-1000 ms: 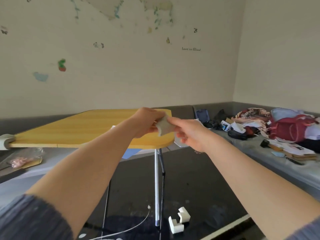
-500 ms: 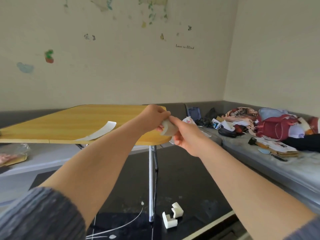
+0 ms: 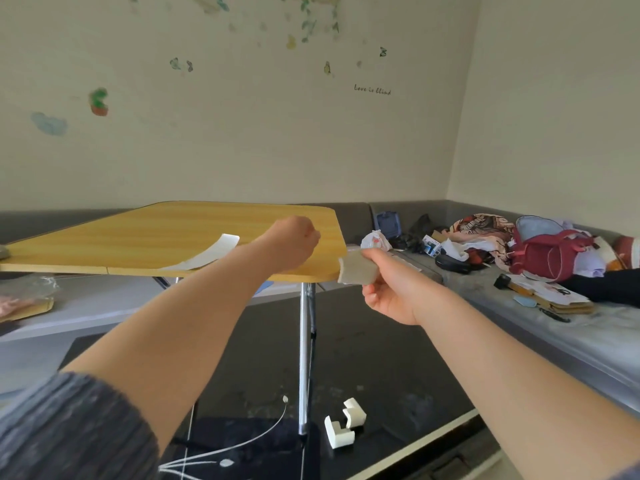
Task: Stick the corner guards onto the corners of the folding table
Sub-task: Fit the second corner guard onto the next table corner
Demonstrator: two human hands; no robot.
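Observation:
The folding table [image 3: 166, 233] has a yellow wood-grain top on a metal leg [image 3: 304, 358]. My right hand [image 3: 391, 292] pinches a grey-white corner guard [image 3: 356, 270] just right of the table's near right corner, touching or almost touching its edge. Over the tabletop near that corner, my left hand [image 3: 294, 242] is curled into a fist, and nothing shows in it. A white backing strip [image 3: 211, 252] lies on the tabletop. Another guard [image 3: 2, 251] sits on the table's left corner. Two spare guards [image 3: 346, 426] lie on the dark floor by the leg.
A grey bench runs along the right wall, piled with a red backpack [image 3: 550, 258], clothes, papers and a hammer [image 3: 504, 282]. A white cable [image 3: 249, 441] curls on the floor. At the left, a low shelf holds a plastic bag [image 3: 24, 299].
My left hand has let go of the guard and drawn back left over the tabletop. My right hand has carried the guard right and down to the table's near right corner.

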